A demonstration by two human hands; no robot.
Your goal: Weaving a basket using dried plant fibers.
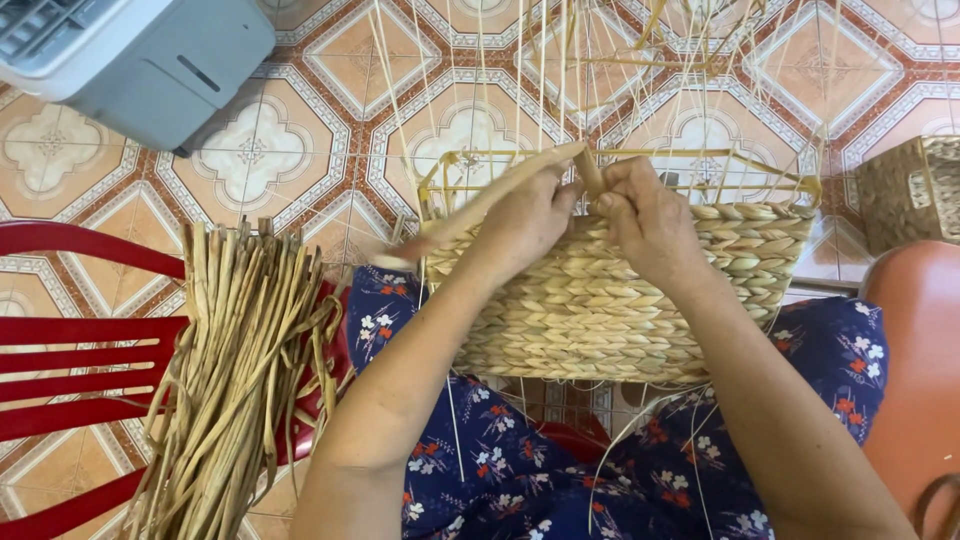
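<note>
A half-woven straw basket (600, 310) on a yellow wire frame (760, 170) rests on my lap, its thin upright strands rising past the top of the view. My left hand (525, 220) pinches a flat dried straw strand (470, 205) that runs out to the left, right at the basket's top woven row. Touching it from the right, my right hand (650, 220) grips the same strand's end against the rim.
A bundle of dried straw strands (240, 370) lies on a red plastic chair (70, 350) at my left. A grey machine (130, 60) stands top left. Another woven basket (910, 190) and an orange stool (920, 360) are at right. Patterned tiles cover the floor.
</note>
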